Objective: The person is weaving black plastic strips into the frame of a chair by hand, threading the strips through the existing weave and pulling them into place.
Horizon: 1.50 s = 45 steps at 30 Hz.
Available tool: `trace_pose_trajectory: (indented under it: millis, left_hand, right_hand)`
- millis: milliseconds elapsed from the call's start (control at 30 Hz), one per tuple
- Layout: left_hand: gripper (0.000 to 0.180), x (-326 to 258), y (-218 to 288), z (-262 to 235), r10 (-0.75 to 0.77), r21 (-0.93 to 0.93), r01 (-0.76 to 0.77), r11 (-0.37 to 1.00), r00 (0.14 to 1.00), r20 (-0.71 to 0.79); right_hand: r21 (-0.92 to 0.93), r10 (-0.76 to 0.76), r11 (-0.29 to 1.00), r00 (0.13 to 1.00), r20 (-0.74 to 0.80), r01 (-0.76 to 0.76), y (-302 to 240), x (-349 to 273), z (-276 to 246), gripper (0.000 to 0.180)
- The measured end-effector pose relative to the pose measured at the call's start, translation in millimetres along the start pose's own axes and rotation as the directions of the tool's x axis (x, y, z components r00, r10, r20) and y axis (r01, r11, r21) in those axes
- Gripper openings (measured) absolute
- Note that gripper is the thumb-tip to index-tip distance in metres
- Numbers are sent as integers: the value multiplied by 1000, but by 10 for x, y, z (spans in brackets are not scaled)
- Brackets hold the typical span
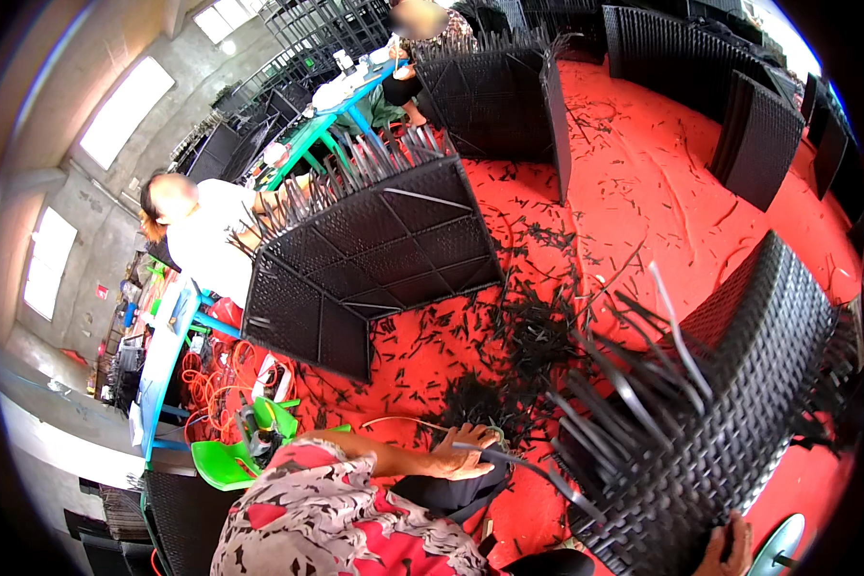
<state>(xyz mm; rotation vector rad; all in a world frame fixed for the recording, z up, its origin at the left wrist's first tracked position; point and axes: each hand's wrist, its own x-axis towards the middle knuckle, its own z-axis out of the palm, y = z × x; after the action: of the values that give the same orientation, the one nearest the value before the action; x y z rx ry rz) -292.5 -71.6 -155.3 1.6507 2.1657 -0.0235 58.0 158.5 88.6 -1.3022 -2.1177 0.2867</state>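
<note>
A black woven plastic-rattan furniture panel (730,413) leans in front of me at the lower right. Long loose black strips (634,384) stick out from its left edge. My left hand (463,456) is over my dark-trousered knee, its fingers closed around the end of one flat black strip (538,470) that runs to the panel. My right hand (728,549) is at the panel's lower edge, fingers bent against the weave; part of it is cut off by the picture's rim.
Cut black scraps (538,336) litter the red floor sheet (634,192). Another woven piece (374,250) stands ahead, a person in white (211,240) working at it. A second person (442,34) sits farther back. Green chair (223,465), orange hose (202,384) and blue table (168,355) are left.
</note>
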Motion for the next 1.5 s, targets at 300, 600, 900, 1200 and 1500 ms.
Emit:
trace_pose_trajectory:
  millis: [300, 600, 900, 1200, 1500]
  left_hand:
    - [58, -163, 97, 10, 15, 43, -8, 999, 986, -168]
    - [60, -350, 123, 171, 5, 44, 14, 999, 919, -393]
    - [60, -494, 74, 132, -19, 4, 23, 1000, 879, -477]
    - [92, 163, 733, -828, -43, -791, -589, 167, 797, -603]
    - [102, 519, 1319, -1182, 105, -770, -584, -256, 775, -623]
  right_hand:
    - [45, -266, 962, 961, -79, 270, 53, -54, 197, 19]
    - [75, -448, 886, 887, -117, 457, 510, 179, 327, 19]
    - [9, -426, 904, 901, -77, 428, 841, 374, 408, 18]
    - [876, 48, 472, 989, -137, 99, 1459, 249, 516, 36]
    - [321, -433, 765, 815, -386, 558, 1226, -307, 699, 45]
